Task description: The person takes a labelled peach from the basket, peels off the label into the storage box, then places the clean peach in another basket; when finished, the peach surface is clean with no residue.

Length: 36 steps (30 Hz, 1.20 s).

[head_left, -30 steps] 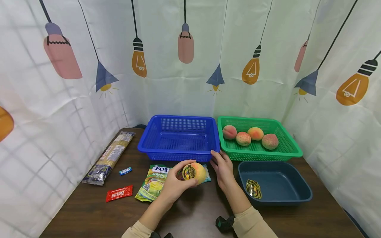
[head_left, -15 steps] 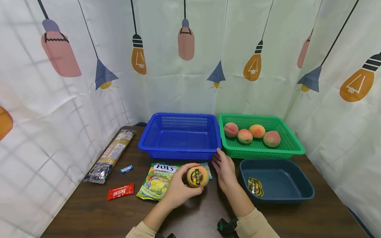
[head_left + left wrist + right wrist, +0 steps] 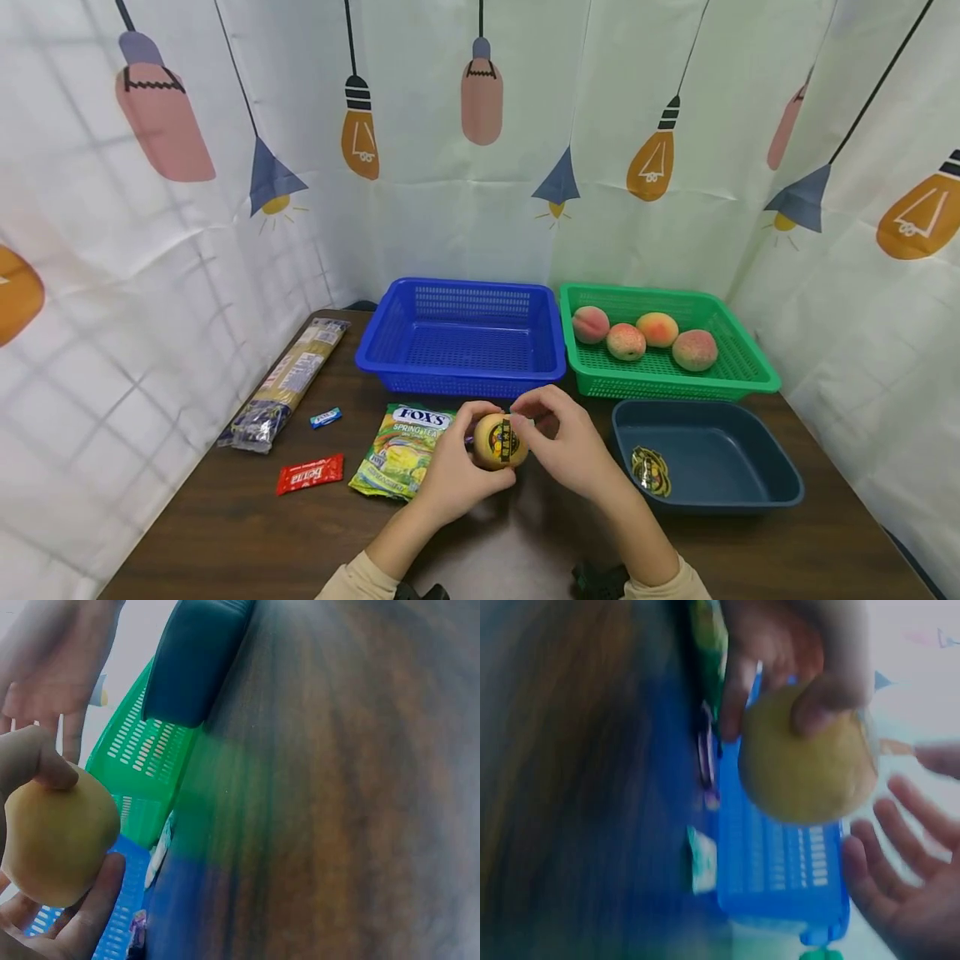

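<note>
A yellowish peach bears a round black-and-gold sticker with a strip across it. My left hand grips the fruit, thumb on one side and fingers on the other. In the left wrist view, the peach shows its bare side. My right hand is close at the sticker, its thumb by the label's upper edge. Its other fingers spread loosely apart in the right wrist view, where the right hand is blurred. Several similar black-and-gold stickers lie in the dark blue tray on the right.
Behind my hands stand a blue basket and a green basket holding several peaches. On the table's left are a FOX'S candy bag, a red-wrapped sweet, a small blue-wrapped candy and a long noodle packet.
My right hand has moved left from beside the blue basket's corner to the peach. My left hand has turned the peach so its sticker faces nearer me. The head view has shifted slightly.
</note>
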### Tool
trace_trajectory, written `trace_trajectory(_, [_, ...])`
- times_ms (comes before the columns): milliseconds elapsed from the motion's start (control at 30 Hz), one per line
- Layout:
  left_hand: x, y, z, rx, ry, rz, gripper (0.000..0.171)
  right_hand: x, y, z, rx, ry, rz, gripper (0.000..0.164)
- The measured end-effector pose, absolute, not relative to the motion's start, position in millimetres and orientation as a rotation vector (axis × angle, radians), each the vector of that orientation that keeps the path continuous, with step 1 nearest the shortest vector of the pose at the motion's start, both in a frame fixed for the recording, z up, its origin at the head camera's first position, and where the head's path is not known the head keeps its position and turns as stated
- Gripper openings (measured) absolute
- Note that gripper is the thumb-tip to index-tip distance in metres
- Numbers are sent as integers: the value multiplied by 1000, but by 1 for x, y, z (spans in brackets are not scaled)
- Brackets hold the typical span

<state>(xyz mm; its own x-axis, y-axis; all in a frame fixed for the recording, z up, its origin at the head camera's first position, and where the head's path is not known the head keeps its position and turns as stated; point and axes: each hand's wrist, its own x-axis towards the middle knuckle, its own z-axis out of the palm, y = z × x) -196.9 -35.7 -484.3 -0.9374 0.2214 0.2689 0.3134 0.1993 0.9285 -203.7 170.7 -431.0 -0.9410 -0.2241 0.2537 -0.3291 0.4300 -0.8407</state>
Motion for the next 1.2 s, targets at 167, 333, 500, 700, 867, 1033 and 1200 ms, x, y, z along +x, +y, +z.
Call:
trace_trajectory(167, [-196, -37, -481, -542, -2369, -1856, 82, -200, 173, -432, 743, -2619, 1322, 28])
trace_trajectory(333, [-195, -38, -482, -538, -2389, -1832, 82, -200, 173, -435, 789, -2596, 1285, 27])
trace_trajectory(500, [-196, -38, -484, -542, -2388, -1825, 81, -199, 173, -436, 793, -2540, 1227, 25])
trace_trajectory(700, [-195, -38, -485, -539, -2386, -1819, 81, -198, 176, -436, 793, -2485, 1261, 23])
trace_trajectory(867, [-195, -37, -486, -538, -2392, -1824, 82, -193, 184, -432, 798, -2449, 1376, 22])
trace_trajectory(1033, [-196, -35, -487, -533, -2395, -1825, 81, -183, 202, -417, 807, -2480, 1401, 16])
trace_trajectory(1200, [-197, -35, -486, -455, -2378, -1808, 78, -178, 229, -390, 896, -2646, 1279, 18])
